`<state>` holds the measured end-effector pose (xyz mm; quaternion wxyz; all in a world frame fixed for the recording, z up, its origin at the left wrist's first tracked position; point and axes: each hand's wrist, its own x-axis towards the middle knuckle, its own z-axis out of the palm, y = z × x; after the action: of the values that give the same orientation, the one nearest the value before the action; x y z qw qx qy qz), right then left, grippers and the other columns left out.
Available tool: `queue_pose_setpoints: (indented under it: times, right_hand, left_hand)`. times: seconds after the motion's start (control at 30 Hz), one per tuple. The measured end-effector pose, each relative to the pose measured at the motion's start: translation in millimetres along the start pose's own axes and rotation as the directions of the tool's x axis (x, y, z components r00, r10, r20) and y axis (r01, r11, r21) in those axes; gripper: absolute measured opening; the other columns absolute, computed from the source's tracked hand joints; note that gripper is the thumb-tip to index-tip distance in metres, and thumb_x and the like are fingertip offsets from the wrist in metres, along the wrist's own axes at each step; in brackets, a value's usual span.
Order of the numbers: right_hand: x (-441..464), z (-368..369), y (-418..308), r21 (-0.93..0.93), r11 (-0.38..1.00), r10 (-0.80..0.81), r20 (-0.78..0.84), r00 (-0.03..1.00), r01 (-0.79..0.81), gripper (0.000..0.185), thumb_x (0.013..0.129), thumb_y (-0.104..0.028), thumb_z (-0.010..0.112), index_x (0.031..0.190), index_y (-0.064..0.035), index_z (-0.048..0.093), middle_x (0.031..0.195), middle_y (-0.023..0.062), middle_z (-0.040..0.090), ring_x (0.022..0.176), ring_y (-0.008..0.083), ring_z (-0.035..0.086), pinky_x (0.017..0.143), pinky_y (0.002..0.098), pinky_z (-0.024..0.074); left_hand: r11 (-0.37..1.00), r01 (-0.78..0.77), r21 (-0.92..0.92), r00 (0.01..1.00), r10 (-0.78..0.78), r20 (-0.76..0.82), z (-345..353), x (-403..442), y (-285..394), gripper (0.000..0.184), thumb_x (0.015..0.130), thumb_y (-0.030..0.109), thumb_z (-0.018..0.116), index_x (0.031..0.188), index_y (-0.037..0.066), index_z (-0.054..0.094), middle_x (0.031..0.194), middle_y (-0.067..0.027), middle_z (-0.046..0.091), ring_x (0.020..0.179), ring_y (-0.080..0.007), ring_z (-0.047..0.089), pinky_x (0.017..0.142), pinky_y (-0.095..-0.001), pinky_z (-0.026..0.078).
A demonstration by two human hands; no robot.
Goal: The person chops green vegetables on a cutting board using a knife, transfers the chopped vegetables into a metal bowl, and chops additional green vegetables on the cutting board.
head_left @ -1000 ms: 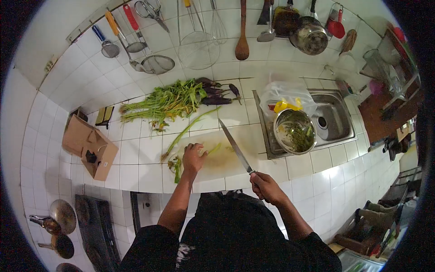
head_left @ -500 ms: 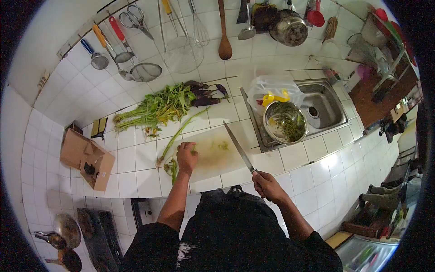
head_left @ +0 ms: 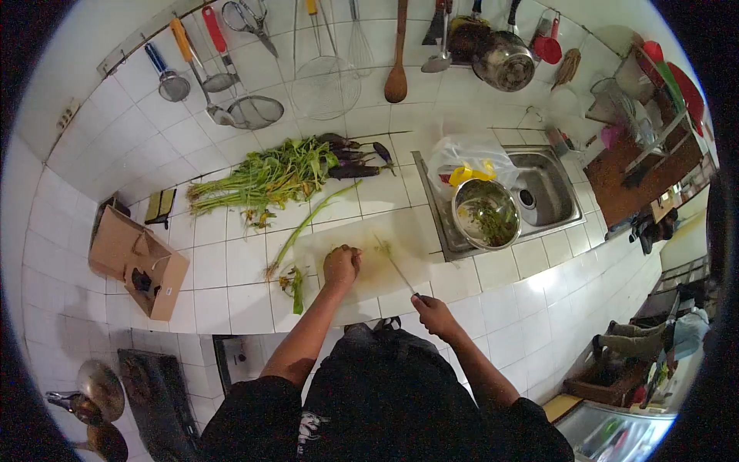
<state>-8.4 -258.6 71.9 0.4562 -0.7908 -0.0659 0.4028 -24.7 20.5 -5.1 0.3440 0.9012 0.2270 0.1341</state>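
Note:
My right hand (head_left: pixel 436 317) grips the handle of a long kitchen knife (head_left: pixel 396 267), whose blade slants over the white cutting board (head_left: pixel 366 286), its tip close to some chopped green bits (head_left: pixel 384 247). On the board's left half rests my left hand (head_left: pixel 342 267), fingers curled in; whatever they may hold is hidden. Left of the board lie a long green stalk (head_left: pixel 306 229) and a small leafy scrap (head_left: pixel 294 289). Farther back is a bunch of leafy greens (head_left: pixel 265 185) beside several dark purple eggplants (head_left: pixel 356 165).
A steel bowl (head_left: pixel 486 214) with chopped greens stands at the sink's (head_left: pixel 539 173) left side, before a plastic bag (head_left: pixel 462 154) and something yellow. An open cardboard box (head_left: pixel 138 262) sits at the left. Utensils, including a wooden spoon (head_left: pixel 396 81), hang on the tiled wall.
My left hand has shifted right across the board and its fingers have curled in. The knife has moved left and down, its blade now over the board. The view has shifted slightly.

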Motion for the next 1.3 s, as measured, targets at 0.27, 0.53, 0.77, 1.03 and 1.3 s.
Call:
queue_pose_setpoints:
  times: [0.27,0.53,0.77,1.03,1.3]
  right_hand:
    - [3,34,3,-0.376,0.917,-0.184,-0.113,0.976,0.129,0.054,0.095,-0.05,0.044,0.095,0.0008,0.062,0.084,0.0286,0.064,0.086,0.0477,0.06,0.076,0.0524,0.0471]
    - [18,56,13,-0.43,0.9,-0.145,-0.146,0.979,0.069,0.051,0.096,-0.045,0.047,0.093,0.0031,0.062,0.081,0.0278,0.063,0.082,0.0447,0.062,0.072,0.0488,0.046]
    - [24,67,21,-0.37,0.924,-0.177,-0.188,0.966,0.098,0.049,0.095,-0.043,0.049,0.096,0.004,0.063,0.084,0.0296,0.062,0.084,0.0442,0.062,0.074,0.0472,0.0472]
    - [27,73,13,-0.413,0.91,-0.141,-0.218,0.966,0.039,0.049,0.095,-0.043,0.049,0.095,0.0043,0.063,0.082,0.028,0.063,0.083,0.0432,0.063,0.075,0.0469,0.0477]
    - [49,70,-3,-0.404,0.899,-0.23,-0.111,0.967,0.167,0.052,0.097,-0.044,0.044,0.098,0.0049,0.063,0.09,0.0303,0.063,0.091,0.0477,0.06,0.08,0.0492,0.0472]
  left_hand:
    - [0.958,-0.277,0.079,0.96,0.273,0.054,-19,-16,0,0.021,0.076,0.007,0.062,0.094,0.008,0.072,0.094,-0.0103,0.065,0.086,-0.0309,0.062,0.077,-0.0416,0.051]
    - [0.944,-0.325,0.065,0.944,0.32,0.076,-16,-12,-15,0.023,0.076,0.009,0.062,0.097,0.009,0.072,0.096,-0.0095,0.066,0.09,-0.0308,0.062,0.08,-0.0417,0.051]
    - [0.926,-0.371,0.07,0.921,0.357,0.158,-21,-4,-18,0.023,0.077,0.01,0.062,0.098,0.008,0.071,0.097,-0.0099,0.066,0.094,-0.0326,0.061,0.083,-0.0427,0.051]
    - [0.926,-0.371,0.07,0.92,0.356,0.164,-22,-1,-18,0.025,0.076,0.011,0.063,0.099,0.008,0.071,0.101,-0.01,0.066,0.097,-0.0317,0.061,0.084,-0.0431,0.051]
    - [0.925,-0.376,0.061,0.915,0.36,0.183,-11,2,-28,0.025,0.076,0.008,0.063,0.099,0.007,0.071,0.099,-0.0119,0.066,0.096,-0.0336,0.06,0.088,-0.043,0.049]
